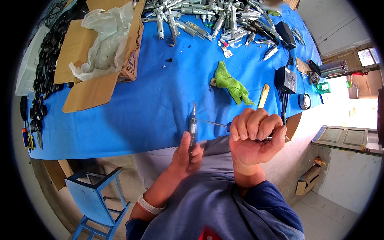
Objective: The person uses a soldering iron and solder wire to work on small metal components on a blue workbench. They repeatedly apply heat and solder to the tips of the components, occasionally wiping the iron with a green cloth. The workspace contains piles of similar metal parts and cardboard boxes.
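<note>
My left hand (185,157) is closed around the lower end of a slim grey pen-shaped device (193,127). It stands nearly upright, with a thin metal tip at the top and a pale label on its side. In my right hand (256,134), fingers curled, is a screwdriver (216,123) with a blue handle and a thin shaft. That shaft points left, and its tip meets or nearly meets the device just above the label. Both hands are at the front edge of the blue-covered table (160,132).
A heap of slim silver-grey parts (216,20) covers the back. An open cardboard box (128,64) with plastic lining stands left, beside bundled black cables (48,52). Right are a green cloth (232,84), a black power unit (286,80) and a tape roll (305,101). A blue chair (90,200) stands lower left.
</note>
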The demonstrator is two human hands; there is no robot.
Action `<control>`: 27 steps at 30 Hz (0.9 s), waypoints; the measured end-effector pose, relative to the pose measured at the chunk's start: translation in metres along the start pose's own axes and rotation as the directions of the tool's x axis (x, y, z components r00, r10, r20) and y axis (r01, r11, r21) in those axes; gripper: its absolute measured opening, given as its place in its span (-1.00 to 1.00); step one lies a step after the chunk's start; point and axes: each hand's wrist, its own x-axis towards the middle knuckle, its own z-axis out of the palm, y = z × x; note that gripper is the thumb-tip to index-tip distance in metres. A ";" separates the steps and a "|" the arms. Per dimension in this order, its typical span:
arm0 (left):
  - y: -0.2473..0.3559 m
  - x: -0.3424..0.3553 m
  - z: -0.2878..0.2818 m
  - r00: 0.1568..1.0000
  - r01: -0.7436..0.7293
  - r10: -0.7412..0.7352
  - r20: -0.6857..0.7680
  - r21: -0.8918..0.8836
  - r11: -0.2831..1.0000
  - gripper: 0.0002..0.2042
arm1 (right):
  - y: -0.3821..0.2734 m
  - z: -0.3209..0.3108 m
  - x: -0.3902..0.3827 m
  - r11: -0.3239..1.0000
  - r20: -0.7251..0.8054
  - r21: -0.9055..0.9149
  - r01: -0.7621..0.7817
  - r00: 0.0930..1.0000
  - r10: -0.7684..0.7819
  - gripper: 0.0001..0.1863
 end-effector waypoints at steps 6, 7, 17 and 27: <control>0.000 0.000 0.001 1.000 -0.012 0.012 0.002 0.012 1.000 -0.37 | 0.002 -0.004 0.007 0.985 0.051 -0.096 0.141 0.989 -0.137 -0.53; 0.000 0.000 0.001 1.000 -0.011 0.011 -0.004 0.012 1.000 -0.37 | 0.001 -0.003 0.007 0.985 0.038 -0.100 0.141 0.990 -0.138 -0.53; -0.001 0.001 -0.001 1.000 -0.014 0.014 0.011 0.009 1.000 -0.37 | -0.003 -0.004 0.004 1.000 0.009 0.005 0.016 1.000 -0.016 -0.43; -0.001 0.001 -0.001 1.000 -0.012 0.012 0.007 0.016 1.000 -0.36 | -0.001 -0.002 0.004 1.000 0.007 0.006 0.001 1.000 -0.001 -0.43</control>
